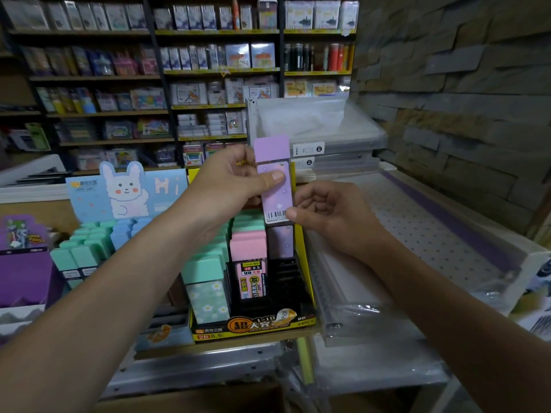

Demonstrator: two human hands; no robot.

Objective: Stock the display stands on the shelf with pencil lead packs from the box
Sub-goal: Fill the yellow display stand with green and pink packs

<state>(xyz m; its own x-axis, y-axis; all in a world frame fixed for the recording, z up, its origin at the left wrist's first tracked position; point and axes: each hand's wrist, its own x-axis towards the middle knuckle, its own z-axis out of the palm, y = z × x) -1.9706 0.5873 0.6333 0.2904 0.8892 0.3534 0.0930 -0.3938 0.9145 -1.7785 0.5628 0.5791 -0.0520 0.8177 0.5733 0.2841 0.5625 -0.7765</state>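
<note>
A purple pencil lead pack (275,162) is held upright above the black and yellow display stand (253,326). My left hand (235,180) grips its upper half, thumb pressed on the face. My right hand (328,216) pinches its lower right corner by the barcode. In the stand, green packs (205,281) fill the left column, pink packs (249,257) the middle one, and one purple pack (280,241) stands at the back of the right column, whose front slots (287,278) are bare. The box is not clearly in view.
A blue stand with a rabbit card (125,192) holds green and blue packs to the left. A purple display box (24,275) sits at far left. Clear plastic folders (351,296) lie on the perforated shelf (432,234) to the right. A stone wall (462,84) rises behind.
</note>
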